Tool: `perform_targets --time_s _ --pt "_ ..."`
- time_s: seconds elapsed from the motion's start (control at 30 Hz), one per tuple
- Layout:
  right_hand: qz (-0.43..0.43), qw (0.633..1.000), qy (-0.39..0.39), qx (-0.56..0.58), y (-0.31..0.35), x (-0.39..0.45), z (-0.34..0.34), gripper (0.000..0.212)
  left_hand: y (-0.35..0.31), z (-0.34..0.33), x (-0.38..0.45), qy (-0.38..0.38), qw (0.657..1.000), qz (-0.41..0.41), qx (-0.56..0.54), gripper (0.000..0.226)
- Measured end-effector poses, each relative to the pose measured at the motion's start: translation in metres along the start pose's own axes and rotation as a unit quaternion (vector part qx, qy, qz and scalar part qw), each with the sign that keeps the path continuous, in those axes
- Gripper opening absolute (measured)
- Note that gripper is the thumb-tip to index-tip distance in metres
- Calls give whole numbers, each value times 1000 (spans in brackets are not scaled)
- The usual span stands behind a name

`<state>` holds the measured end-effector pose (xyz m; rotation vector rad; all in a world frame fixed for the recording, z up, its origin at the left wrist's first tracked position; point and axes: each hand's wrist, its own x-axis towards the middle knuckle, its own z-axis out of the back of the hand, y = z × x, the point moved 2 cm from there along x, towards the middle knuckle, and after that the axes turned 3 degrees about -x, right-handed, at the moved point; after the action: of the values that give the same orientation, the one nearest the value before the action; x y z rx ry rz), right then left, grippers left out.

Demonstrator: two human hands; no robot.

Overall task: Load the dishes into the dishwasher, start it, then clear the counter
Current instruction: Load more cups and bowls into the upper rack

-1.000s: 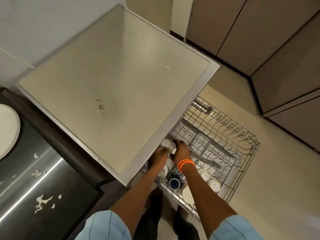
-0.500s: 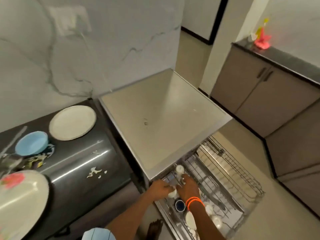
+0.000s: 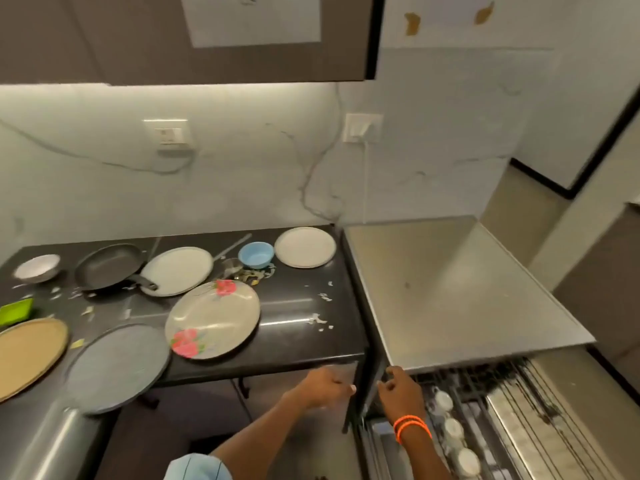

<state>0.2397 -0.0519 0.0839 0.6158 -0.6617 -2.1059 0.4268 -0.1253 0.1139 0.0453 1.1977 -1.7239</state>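
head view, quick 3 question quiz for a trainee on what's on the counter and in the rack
1. True or false: the blue bowl sits between two plates at the back of the counter.
2. Multiple choice: the frying pan is A) in the dishwasher rack, B) on the counter, C) in the left hand.
3. Fill in: the right hand wears ___ bands at the wrist.

Key: 1 true; 2 B; 3 orange
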Motion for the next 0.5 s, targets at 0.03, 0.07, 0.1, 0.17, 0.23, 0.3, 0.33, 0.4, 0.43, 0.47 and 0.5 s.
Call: perform_targets --time_s 0.03,0.07,0.1,0.17,0.23,0.3,0.33,0.4,0.43,0.47,0.5 --pt "16 1000 8 3 12 -2 -11 27 10 9 -10 -12 1000 3 -10 32" --pt "31 999 18 4 21 -4 -21 27 19 16 -19 -21 999 11 -22 26" --pt "49 998 31 2 34 -9 -32 26 31 25 -29 -35 999 17 -34 20" --pt "75 995 58 -6 56 -17 -51 26 57 40 -47 -65 995 42 -63 18" --pt "97 991 87 -16 76 -26 -68 28 83 53 -61 -92 988 83 -93 26" --pt "121 985 117 -26 96 -35 -83 28 115 65 -75 -110 980 123 -116 37" --pt "130 983 130 -27 105 -38 -90 27 129 71 -81 -111 976 138 -123 41" --pt "141 979 146 -30 120 -44 -102 27 149 83 -95 -122 970 158 -137 46" --pt "150 977 150 -35 130 -47 -108 27 160 90 -101 -136 966 163 -147 46" --pt "159 975 152 -39 138 -49 -114 26 171 96 -107 -149 962 166 -158 45" --pt "167 973 153 -43 148 -51 -120 26 182 102 -112 -160 958 171 -167 46"
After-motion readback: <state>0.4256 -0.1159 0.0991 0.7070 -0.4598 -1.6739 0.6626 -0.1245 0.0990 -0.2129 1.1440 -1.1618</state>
